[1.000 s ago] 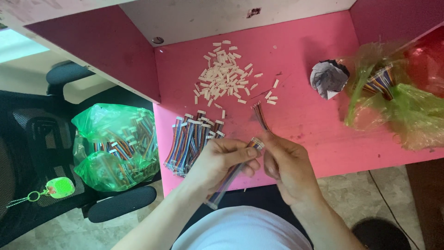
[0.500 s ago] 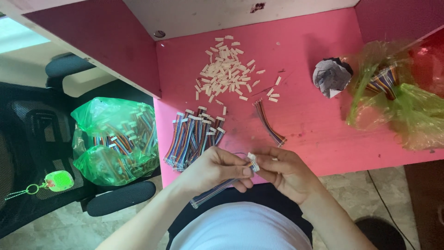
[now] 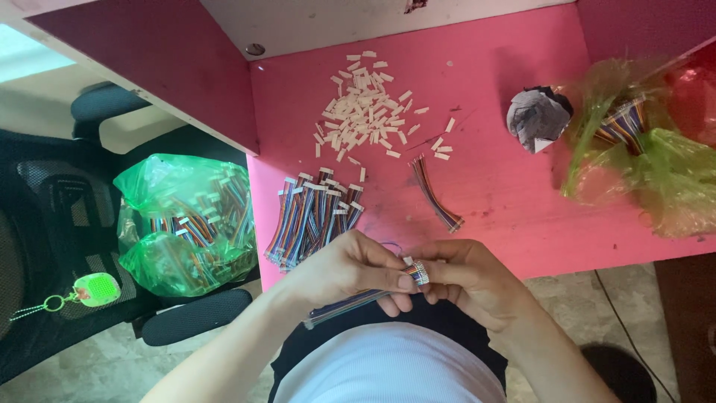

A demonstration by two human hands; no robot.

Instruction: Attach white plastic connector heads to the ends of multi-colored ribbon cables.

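My left hand [image 3: 350, 270] grips a short multicoloured ribbon cable [image 3: 350, 304] that trails down-left over my lap. My right hand [image 3: 470, 277] pinches a small white connector [image 3: 420, 272] at the cable's end, fingertips of both hands meeting there, just off the front edge of the pink table [image 3: 492, 194]. A pile of finished cables with white ends [image 3: 313, 216] lies just above my left hand. Loose white connector housings [image 3: 365, 112] are heaped further back. One bare cable [image 3: 435, 194] lies alone on the table.
A green plastic bag of cables [image 3: 186, 224] rests on a black chair at the left. Another green bag with cables [image 3: 641, 149] sits at the table's right, beside a crumpled grey paper wad [image 3: 537, 119]. A green keychain tag [image 3: 93, 289] hangs at the lower left.
My hands have drawn back from the table toward my body with a cable. The bare cable beside my hands a second ago now lies alone on the table.
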